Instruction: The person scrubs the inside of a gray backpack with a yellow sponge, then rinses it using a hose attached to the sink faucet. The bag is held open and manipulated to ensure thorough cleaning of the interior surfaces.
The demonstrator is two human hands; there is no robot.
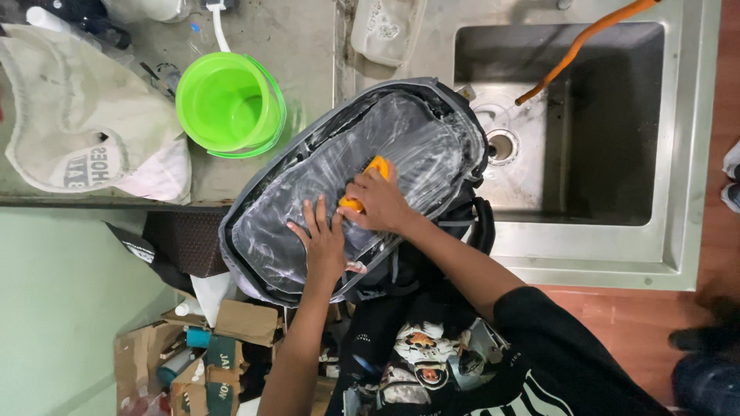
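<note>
Mid-scrub on the soapy grey backpack (401, 139): right hand (378, 202) curled tight around an orange brush (375, 171), left hand (324, 243) pressed flat, fingers spread, so next move probably needs firm strokes toward unsoaped edges.

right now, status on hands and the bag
Left hand flat on soapy grey backpack. Right hand gripping orange brush. Green bucket close beside.

Even, fairly bright indoor light from above; soft shadows only; glare on the wet sink (678, 154) steel and soapy bag (308, 208); centre sharp; right and lower corners dark and blurred; slight wide-angle bending at edges.
</note>
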